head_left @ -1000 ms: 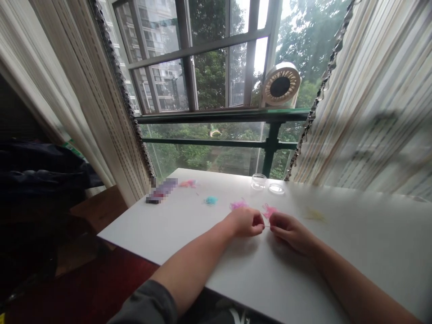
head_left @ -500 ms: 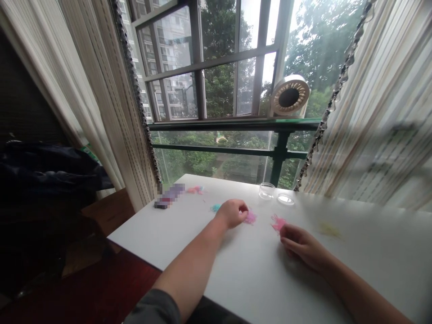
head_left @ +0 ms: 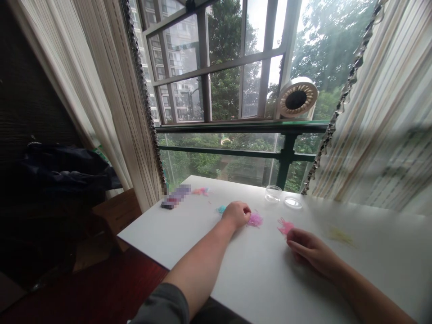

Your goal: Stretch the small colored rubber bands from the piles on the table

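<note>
My left hand (head_left: 236,213) is closed, its fingertips pinched together right at the left edge of a pile of thin purple bands (head_left: 255,219), which look like small rubber bands. Whatever those fingers hold, if anything, is too small to make out. Just left of that hand is a small turquoise pile (head_left: 221,209), partly covered by it. My right hand (head_left: 308,247) rests curled on the table beside a pile of pink bands (head_left: 285,226), covering its near edge. Its fingertips are turned away, so what they hold is hidden.
On the white table (head_left: 189,234) are a yellow pile (head_left: 340,235) at the right and a mixed-colour pile (head_left: 201,191) at the back left. A clear round tub (head_left: 273,194) and its lid (head_left: 293,203) stand near the back edge. A blurred-out object (head_left: 176,196) lies far left.
The whole view has shifted, so everything appears slightly farther right. Both hands stay almost in the same place beside the purple and pink piles.
</note>
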A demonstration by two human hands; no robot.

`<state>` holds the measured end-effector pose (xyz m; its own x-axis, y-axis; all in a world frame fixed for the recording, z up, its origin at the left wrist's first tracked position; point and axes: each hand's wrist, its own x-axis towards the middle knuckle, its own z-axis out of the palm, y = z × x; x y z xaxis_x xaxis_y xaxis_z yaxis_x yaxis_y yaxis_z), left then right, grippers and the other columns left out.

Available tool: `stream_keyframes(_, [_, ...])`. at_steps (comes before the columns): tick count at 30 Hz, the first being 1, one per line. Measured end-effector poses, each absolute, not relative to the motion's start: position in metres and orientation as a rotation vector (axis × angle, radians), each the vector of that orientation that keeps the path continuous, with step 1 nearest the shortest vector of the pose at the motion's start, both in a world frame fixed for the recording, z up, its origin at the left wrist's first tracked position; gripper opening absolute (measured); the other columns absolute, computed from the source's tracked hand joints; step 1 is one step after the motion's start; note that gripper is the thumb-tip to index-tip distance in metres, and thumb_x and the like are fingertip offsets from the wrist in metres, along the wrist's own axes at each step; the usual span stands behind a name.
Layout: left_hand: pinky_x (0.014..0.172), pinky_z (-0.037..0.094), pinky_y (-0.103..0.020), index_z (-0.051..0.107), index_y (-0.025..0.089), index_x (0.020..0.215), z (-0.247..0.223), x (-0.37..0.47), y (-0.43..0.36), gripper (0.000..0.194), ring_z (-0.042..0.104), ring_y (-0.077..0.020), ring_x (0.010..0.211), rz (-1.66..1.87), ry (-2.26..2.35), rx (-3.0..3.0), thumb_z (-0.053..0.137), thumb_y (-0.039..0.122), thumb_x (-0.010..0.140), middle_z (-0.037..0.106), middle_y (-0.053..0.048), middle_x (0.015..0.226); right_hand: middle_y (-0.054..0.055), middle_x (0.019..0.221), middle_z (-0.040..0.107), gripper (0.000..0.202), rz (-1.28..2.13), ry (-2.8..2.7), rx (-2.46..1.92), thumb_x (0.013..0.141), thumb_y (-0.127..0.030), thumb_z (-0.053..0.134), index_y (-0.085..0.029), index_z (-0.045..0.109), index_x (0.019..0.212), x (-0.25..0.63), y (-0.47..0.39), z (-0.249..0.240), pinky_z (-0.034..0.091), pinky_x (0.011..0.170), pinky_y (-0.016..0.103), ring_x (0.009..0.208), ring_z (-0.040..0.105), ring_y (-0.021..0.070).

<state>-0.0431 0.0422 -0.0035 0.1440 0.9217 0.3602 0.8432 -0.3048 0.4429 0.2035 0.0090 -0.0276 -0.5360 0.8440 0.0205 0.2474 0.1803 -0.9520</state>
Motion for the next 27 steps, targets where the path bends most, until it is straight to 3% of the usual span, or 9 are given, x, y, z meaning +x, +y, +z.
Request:
stream_keyframes(14, [0.075, 0.046, -0.026, 0.069, 0.020, 0.082, -0.008, -0.041, 0.043, 0.022, 0.057, -0.0159, 0.077, 0.850, 1.670, 2.300, 0.050, 0.027, 0.072, 0.066, -0.003, 0.081, -0.005, 0.054, 0.042, 0.024, 1.429, -1.882, -0.998, 0.078, -0.041, 0.053, -0.019, 0.047, 0.072, 0.207, 0.012, -0.033, 0.034, 0.043, 0.022, 0.045, 0.040, 0.0095])
stream_keyframes(27, [0.089, 0.039, -0.028, 0.069, 0.017, 0.085, -0.001, -0.032, 0.036, 0.025, 0.058, -0.0154, 0.089, 1.024, 1.354, 2.397, 0.046, 0.026, 0.080, 0.067, -0.005, 0.091, -0.006, 0.054, 0.040, 0.029, 1.481, -1.828, -0.986, 0.076, -0.045, 0.055, -0.018, 0.046, 0.071, 0.207, 0.010, -0.032, 0.032, 0.042, 0.020, 0.045, 0.039, 0.0072])
